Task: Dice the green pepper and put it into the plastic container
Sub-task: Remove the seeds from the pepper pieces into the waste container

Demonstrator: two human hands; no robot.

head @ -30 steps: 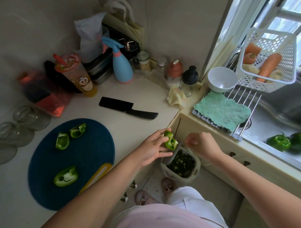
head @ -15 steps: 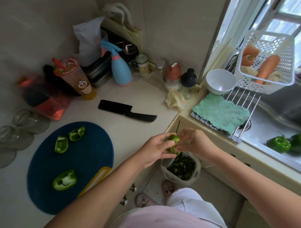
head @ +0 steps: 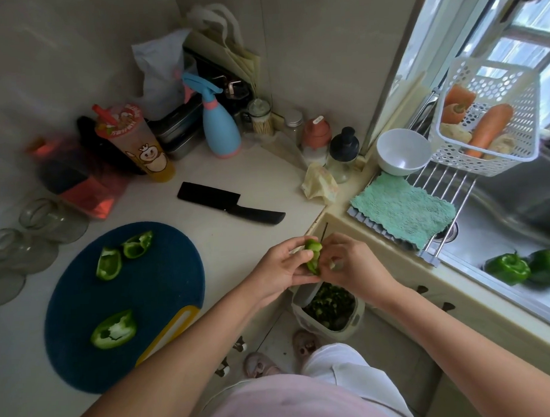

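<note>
My left hand [head: 285, 264] grips a green pepper piece [head: 313, 253] out past the counter's edge. My right hand [head: 350, 265] meets it from the right, its fingers curled against the piece and pinching at it. Straight below the hands, down on the floor, stands a plastic container [head: 328, 306] with dark green bits inside. Three more pepper pieces lie on the round dark blue cutting board [head: 163, 274]: two at its far side [head: 109, 264] [head: 138, 244] and one nearer me [head: 114, 330]. A black cleaver [head: 228, 203] rests flat on the counter beyond the board.
Two whole green peppers [head: 508, 268] lie in the sink at the right. A teal cloth [head: 403, 208], a white bowl [head: 402, 150] and a white basket [head: 495, 116] of carrots sit on the sink rack. Bottles, a drink cup [head: 140, 144] and upturned glasses [head: 25, 239] crowd the counter's back and left.
My right hand came in from the right and closed on the pepper piece held by my left hand. The piece has turned in my fingers. The view shifted slightly.
</note>
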